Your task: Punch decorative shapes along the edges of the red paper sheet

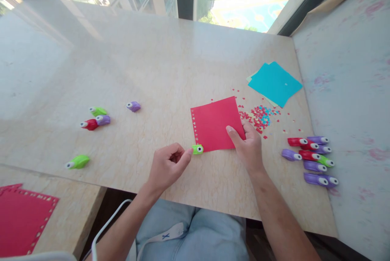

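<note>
Bench (158, 62) of pale marbled stone is shown from above, running from the near edge to a window at the far side. A red paper square (217, 123) is laid flat right of centre, with a row of small punched holes along its left edge. It is pinned at its near right corner by the right hand (248, 145), whose fingers are spread apart and pressed flat, the thumb on the paper. The left hand (169, 165) is held just left of the sheet's near left corner; its fingers are curled together and closed on the tail of a green punch (198, 149), which is seated on that corner. A second red sheet (21, 220) with punched borders is seen at the near left, on a lower surface. Turquoise paper sheets (276, 83) are stacked at the far right. A cluster of red, purple and green punches (312, 159) is grouped at the near right, well apart from the hands. A scatter of red and blue confetti (260, 115) is spread between the red square and the turquoise stack. At the left, a small group of punches (96, 118), a lone purple punch (133, 106) and a lone green punch (78, 162) are set apart.
</note>
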Demonstrator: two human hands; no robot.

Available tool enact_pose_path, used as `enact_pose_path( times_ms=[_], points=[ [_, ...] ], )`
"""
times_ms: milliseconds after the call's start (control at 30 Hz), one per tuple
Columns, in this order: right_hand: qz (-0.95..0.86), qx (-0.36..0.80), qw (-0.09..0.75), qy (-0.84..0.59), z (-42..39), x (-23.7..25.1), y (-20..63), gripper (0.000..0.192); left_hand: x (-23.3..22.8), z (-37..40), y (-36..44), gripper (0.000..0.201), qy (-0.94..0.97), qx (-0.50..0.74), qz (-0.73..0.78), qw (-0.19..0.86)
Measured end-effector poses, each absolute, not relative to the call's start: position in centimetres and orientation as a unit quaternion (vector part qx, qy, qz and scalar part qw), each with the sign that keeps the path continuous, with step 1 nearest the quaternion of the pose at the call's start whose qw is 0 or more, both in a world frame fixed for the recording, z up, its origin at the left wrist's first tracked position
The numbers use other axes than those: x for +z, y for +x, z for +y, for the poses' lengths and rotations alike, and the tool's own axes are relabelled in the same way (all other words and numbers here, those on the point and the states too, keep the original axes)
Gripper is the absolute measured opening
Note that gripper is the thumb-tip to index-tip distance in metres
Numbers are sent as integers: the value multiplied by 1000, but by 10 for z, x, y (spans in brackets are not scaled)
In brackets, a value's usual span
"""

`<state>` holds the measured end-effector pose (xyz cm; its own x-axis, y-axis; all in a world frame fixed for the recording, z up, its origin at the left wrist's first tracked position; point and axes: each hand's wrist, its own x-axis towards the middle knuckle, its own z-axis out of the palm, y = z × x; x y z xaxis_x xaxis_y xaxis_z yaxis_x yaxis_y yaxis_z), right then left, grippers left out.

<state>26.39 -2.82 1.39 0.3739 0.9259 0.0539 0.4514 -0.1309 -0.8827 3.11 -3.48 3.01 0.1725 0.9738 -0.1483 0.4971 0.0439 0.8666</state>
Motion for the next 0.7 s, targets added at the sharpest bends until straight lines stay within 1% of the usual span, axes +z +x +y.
enact_pose_path(
  times_ms=[133, 233, 467, 567, 700],
  points=[
    [-498, 269, 446, -693, -28, 14, 264, 22, 42, -12, 31, 50, 600, 125, 554, 563],
    [-507, 266, 452, -684, -27, 15, 264, 20, 46, 0, 31, 50, 591, 43, 534, 603],
    [-513, 255, 448, -686, -25, 15, 264, 19, 46, 6, 34, 44, 576, 65, 544, 606],
    [-515, 255, 447, -686, -25, 14, 265, 20, 49, 10, 35, 40, 549, 33, 551, 628],
    [-512, 259, 446, -687, -25, 14, 265, 20, 54, 17, 37, 40, 532, -4, 547, 646]
  ],
)
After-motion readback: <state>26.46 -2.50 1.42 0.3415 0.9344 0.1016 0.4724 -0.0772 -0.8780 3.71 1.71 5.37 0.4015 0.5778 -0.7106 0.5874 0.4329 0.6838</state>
